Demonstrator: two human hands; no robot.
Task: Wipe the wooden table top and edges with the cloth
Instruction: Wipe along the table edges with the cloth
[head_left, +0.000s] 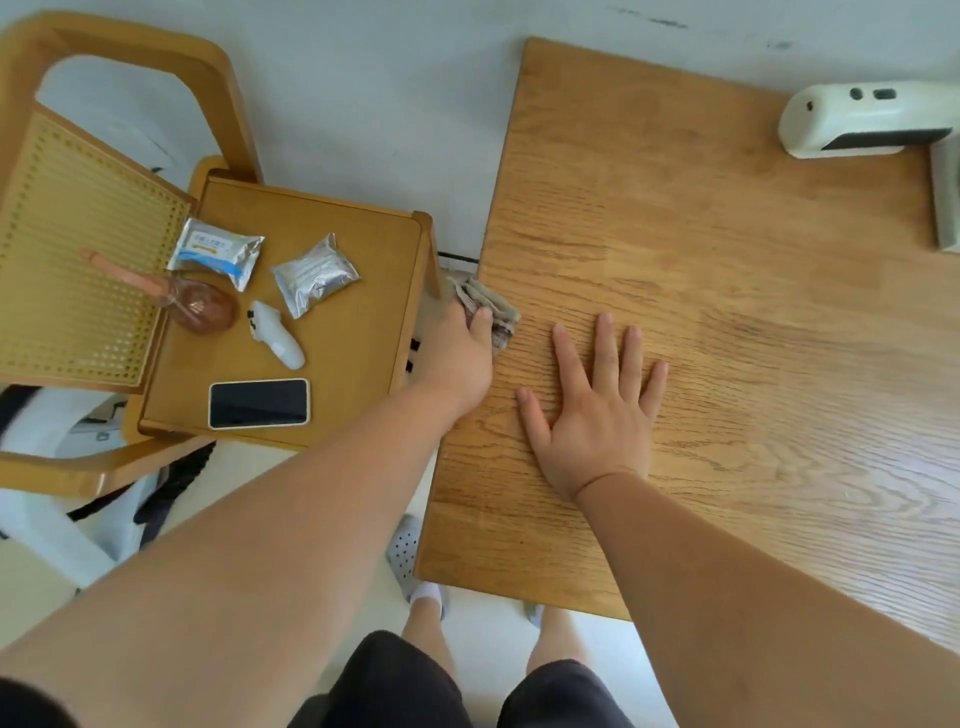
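The wooden table (727, 291) fills the right half of the view, its left edge running down the middle. My left hand (460, 358) grips a crumpled grey-beige cloth (491, 304) and presses it against that left edge, thumb on top of the table. My right hand (597, 410) lies flat on the table top just right of the cloth, fingers spread, holding nothing.
A white device (862, 122) sits at the table's far right. Close to the table's left edge stands a wooden chair (322, 364); on its seat are a phone (258, 402), two foil packets (316, 274), a white gadget (278, 335) and a brown hand mirror (200, 304).
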